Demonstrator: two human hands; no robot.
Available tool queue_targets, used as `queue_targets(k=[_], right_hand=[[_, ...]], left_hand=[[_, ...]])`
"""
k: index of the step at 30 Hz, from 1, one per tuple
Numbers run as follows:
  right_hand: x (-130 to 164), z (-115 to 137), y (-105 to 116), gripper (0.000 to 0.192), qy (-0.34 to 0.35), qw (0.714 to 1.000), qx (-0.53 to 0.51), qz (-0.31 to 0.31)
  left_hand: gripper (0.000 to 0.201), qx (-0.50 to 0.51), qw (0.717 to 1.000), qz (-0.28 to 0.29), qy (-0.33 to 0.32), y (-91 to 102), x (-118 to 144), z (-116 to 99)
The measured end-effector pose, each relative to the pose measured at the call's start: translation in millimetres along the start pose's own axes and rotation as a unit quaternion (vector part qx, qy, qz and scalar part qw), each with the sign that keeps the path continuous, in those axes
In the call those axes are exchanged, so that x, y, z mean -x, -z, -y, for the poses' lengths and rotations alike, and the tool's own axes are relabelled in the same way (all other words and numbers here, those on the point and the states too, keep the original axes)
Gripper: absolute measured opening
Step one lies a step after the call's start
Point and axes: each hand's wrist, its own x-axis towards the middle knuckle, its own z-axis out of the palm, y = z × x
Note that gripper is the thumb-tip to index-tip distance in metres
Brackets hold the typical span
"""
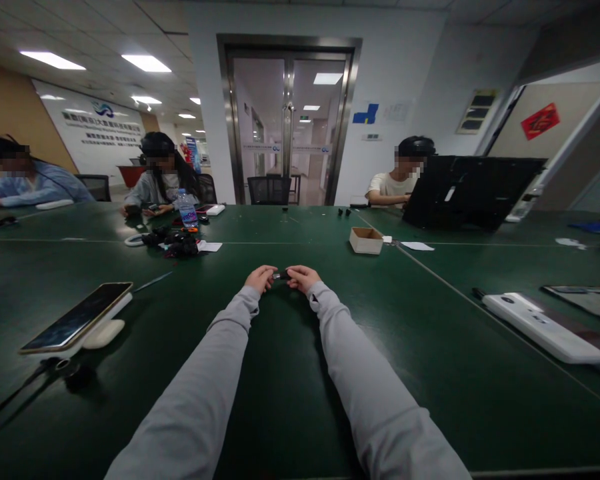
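Phone (pixel 77 319) on L side of table (pixel 285 400), tilted, propped on a white item. Farther back, toward far edge: black bundle (pixel 182 245), bottle (pixel 187 212) just behind. Mid-table, well in from near edge: L hand (pixel 263 279), thumb & fingertips pinching the silvery L end of a small dark part (pixel 283 275). R hand (pixel 303 278) pinches its dark R end, so part is b/w both hands, over the tabletop; can't tell if touching it. Too small to ID. Step in hand, by the look of it: two-handed handling, one grip per end; can't tell if ends are being joined, parted or just held. Next move prob. calls for one grip kept firm, other doing fine work, ends in line. R of hands, toward far edge: open box (pixel 366 241), well apart from part. Monitor (pixel 470 190) farther R, by far edge. White unit (pixel 543 327) on R side, well apart from R hand.
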Motion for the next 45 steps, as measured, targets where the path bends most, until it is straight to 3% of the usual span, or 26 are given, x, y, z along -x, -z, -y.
queue_targets(k=[6,11,16,45], right_hand=[[0.7,-0.6,1.1,0.018,0.007,1.0,0.01,0.012],[-0.8,-2.0,1.9,0.021,0.013,1.0,0.003,0.023],[-1.4,-2.7,2.1,0.023,0.017,1.0,-0.001,0.025],[-3.2,-7.6,6.6,0.029,0.028,0.998,0.015,0.052]], left_hand=[[0.031,-0.009,0.998,0.028,-0.052,-2.1,-0.7,3.4],[0.036,-0.01,1.0,0.017,-0.019,-1.5,1.5,1.5],[0.034,-0.012,0.998,0.008,-0.056,-2.9,3.0,-0.2],[0.034,0.014,0.999,-0.002,-0.039,-2.4,-1.6,9.0]])
